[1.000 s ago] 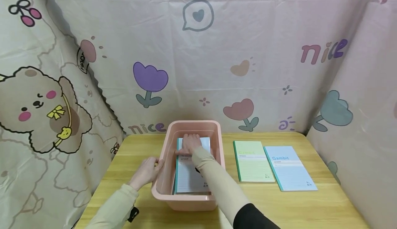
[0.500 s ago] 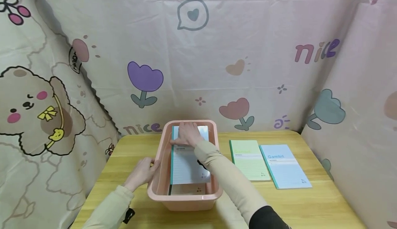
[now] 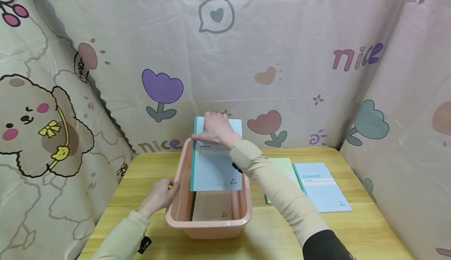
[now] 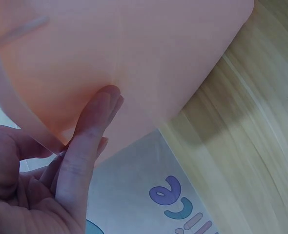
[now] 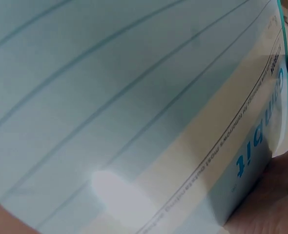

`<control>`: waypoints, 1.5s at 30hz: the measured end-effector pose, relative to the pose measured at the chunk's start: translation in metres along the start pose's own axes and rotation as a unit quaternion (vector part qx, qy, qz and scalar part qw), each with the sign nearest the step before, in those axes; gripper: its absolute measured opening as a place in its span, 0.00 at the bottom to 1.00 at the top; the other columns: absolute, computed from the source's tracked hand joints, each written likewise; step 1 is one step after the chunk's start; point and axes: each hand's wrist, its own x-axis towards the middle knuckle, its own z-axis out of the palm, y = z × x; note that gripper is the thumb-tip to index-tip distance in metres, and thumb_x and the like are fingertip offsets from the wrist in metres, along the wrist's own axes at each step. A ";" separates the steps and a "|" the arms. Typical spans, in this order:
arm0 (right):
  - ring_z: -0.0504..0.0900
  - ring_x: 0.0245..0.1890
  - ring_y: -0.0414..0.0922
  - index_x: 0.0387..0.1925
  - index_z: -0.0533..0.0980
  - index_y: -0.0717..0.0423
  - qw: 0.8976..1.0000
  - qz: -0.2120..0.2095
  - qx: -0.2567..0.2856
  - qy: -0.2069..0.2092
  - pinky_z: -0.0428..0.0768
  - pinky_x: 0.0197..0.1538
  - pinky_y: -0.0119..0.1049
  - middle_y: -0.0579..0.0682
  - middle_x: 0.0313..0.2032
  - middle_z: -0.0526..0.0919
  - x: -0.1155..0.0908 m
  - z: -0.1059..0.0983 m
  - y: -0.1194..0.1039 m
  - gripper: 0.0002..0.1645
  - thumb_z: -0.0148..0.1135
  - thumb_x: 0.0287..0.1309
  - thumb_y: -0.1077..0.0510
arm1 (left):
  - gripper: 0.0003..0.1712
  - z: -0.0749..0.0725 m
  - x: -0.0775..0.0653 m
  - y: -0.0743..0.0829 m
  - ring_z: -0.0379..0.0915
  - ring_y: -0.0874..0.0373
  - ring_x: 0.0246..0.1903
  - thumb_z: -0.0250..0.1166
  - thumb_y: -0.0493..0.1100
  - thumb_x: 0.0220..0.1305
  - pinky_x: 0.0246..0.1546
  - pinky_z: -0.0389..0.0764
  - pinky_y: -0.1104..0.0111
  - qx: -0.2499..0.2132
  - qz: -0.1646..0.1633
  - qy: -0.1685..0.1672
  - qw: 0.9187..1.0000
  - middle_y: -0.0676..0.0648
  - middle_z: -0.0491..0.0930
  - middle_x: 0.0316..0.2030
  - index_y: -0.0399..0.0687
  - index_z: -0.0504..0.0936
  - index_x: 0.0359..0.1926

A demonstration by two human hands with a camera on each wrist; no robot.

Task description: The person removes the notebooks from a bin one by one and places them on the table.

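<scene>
My right hand grips a light blue notebook with a teal spine by its upper part, holding it raised over the pink plastic basin. Close up in the right wrist view, the blue notebook bends slightly and shows "Gambit" lettering. At the basin's left side, my left hand pinches the rim. The left wrist view has the left hand's fingers against the outer wall of the basin, with the thumb over the rim. Inside the basin lies a brownish notebook with a dark spine, its upper part covered.
Right of the basin, a green notebook lies partly behind my right forearm. Beside it is another blue notebook. All stand on a wooden table, with a printed curtain behind and at both sides.
My right hand has lifted the blue notebook up out of the basin, uncovering the brownish notebook beneath. The left hand stays on the rim. The whole head view has shifted slightly.
</scene>
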 end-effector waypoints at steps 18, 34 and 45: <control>0.69 0.35 0.51 0.40 0.68 0.58 0.997 0.039 0.055 0.033 0.64 0.45 0.42 0.53 0.31 0.71 -0.067 -0.047 0.115 0.35 0.65 0.52 0.33 | 0.21 -0.002 0.001 0.004 0.80 0.58 0.26 0.52 0.40 0.75 0.24 0.79 0.69 -0.012 -0.007 -0.011 1.000 0.41 0.84 0.29 0.22 0.79 0.50; 0.68 0.32 0.48 0.36 0.69 0.57 0.998 0.049 0.048 0.012 0.66 0.43 0.43 0.50 0.28 0.71 -0.143 0.057 0.196 0.31 0.68 0.47 0.36 | 0.20 -0.001 0.000 0.001 0.79 0.58 0.27 0.54 0.40 0.74 0.26 0.78 0.68 -0.015 0.004 -0.008 1.000 0.42 0.84 0.29 0.23 0.81 0.49; 0.74 0.36 0.48 0.36 0.71 0.55 0.997 0.054 0.049 -0.007 0.74 0.57 0.59 0.49 0.32 0.78 -0.166 0.124 0.207 0.30 0.72 0.45 0.38 | 0.21 0.000 0.000 -0.003 0.81 0.57 0.29 0.53 0.40 0.74 0.29 0.80 0.67 -0.021 0.013 -0.009 1.000 0.41 0.85 0.32 0.23 0.81 0.51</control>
